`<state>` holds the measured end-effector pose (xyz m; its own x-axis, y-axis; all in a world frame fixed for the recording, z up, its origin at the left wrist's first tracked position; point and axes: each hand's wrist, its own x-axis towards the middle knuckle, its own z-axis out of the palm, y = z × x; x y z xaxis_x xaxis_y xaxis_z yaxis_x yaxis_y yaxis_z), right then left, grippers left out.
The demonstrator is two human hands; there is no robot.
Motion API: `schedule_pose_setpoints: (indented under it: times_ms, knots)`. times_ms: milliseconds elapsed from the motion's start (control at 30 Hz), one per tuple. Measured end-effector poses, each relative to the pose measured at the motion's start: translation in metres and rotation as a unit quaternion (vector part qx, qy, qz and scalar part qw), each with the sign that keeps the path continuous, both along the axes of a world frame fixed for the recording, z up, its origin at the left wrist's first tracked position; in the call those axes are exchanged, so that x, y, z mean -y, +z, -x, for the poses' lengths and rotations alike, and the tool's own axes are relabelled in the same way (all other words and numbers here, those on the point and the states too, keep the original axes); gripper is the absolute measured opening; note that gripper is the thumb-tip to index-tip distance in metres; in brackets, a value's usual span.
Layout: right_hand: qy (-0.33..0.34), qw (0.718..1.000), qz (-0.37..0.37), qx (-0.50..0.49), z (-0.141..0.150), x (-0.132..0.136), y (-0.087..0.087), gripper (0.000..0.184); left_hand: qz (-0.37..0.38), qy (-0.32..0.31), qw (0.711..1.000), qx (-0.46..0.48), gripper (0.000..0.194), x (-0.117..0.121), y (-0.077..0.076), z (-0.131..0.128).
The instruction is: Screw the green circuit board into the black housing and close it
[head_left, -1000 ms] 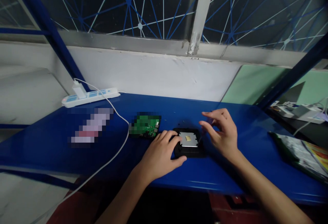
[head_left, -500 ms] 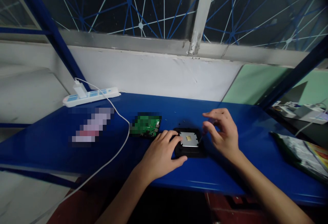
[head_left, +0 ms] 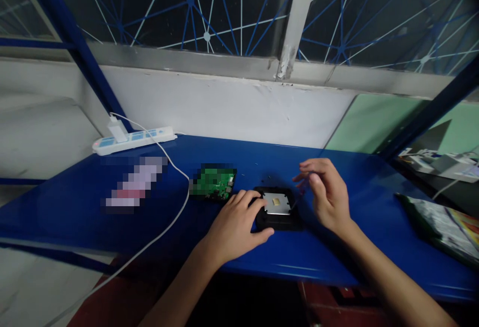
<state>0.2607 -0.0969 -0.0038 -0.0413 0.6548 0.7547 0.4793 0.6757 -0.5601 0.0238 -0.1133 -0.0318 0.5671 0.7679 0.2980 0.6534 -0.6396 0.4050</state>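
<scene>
A black plastic case point(head_left: 281, 223) lies on the blue table, holding a silver metal plate point(head_left: 277, 209) with a small gold square point(head_left: 276, 201) in its middle. My left hand point(head_left: 236, 227) grips the case's left end, thumb along the near edge and fingertips by the plate's left side. My right hand point(head_left: 329, 194) is closed around a thin screwdriver point(head_left: 304, 187) with a see-through purplish handle, partly hidden by the fingers. Its shaft slants down to the plate's right near corner. Left of the case sits a green circuit board point(head_left: 213, 181).
Several tiny screws point(head_left: 268, 176) lie behind the case. A white cable point(head_left: 175, 217) crosses the left side from a power strip point(head_left: 138, 140). A blurred-out pale object point(head_left: 136, 182) lies at left, a shiny packet point(head_left: 437, 222) at right. Behind the table stands a white wall point(head_left: 224, 102).
My right hand's fingers have shifted around the screwdriver handle, the thumb now higher and farther right. My left hand and the case stay in place.
</scene>
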Motion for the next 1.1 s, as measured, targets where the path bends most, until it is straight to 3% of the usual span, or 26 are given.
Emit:
schedule_pose_setpoints:
  times_ms: [133, 267, 433, 567, 733, 900, 967, 1100]
  knots:
    - [-0.032, 0.998, -0.017, 0.043, 0.0005, -0.0007, 0.0014, 0.012, -0.004, -0.002, 1.000, 0.001, 0.045, -0.0003, -0.0014, -0.0001]
    - [-0.048, 0.996, -0.034, 0.066, -0.0003, -0.0025, 0.0013, 0.020, -0.001, -0.001, 1.000, 0.003, 0.045, -0.0003, -0.0014, 0.0002]
    - [-0.057, 0.998, -0.011, 0.011, 0.0033, -0.0001, -0.0026, 0.033, 0.001, -0.003, 1.000, 0.001, 0.044, 0.0005, 0.0006, -0.0004]
    - [-0.016, 0.997, 0.026, -0.068, 0.0056, 0.0032, -0.0065, 0.022, -0.002, -0.001, 1.000, 0.001, 0.044, 0.0004, 0.0008, -0.0005]
    - [0.023, 0.998, 0.024, -0.051, 0.0020, 0.0023, -0.0033, 0.024, -0.002, 0.000, 1.000, 0.000, 0.044, 0.0006, 0.0006, 0.0000]
    - [-0.044, 0.994, -0.076, 0.058, -0.0018, -0.0011, 0.0027, 0.018, 0.001, 0.001, 1.000, 0.000, 0.045, 0.0007, 0.0015, -0.0003]
    - [-0.059, 0.990, -0.112, 0.063, -0.0009, -0.0006, 0.0027, 0.026, 0.003, 0.001, 1.000, -0.001, 0.046, 0.0005, 0.0015, -0.0004]
    - [-0.068, 0.996, -0.055, -0.001, 0.0029, 0.0042, 0.0004, 0.033, 0.006, 0.000, 1.000, -0.003, 0.046, 0.0003, 0.0010, 0.0000]
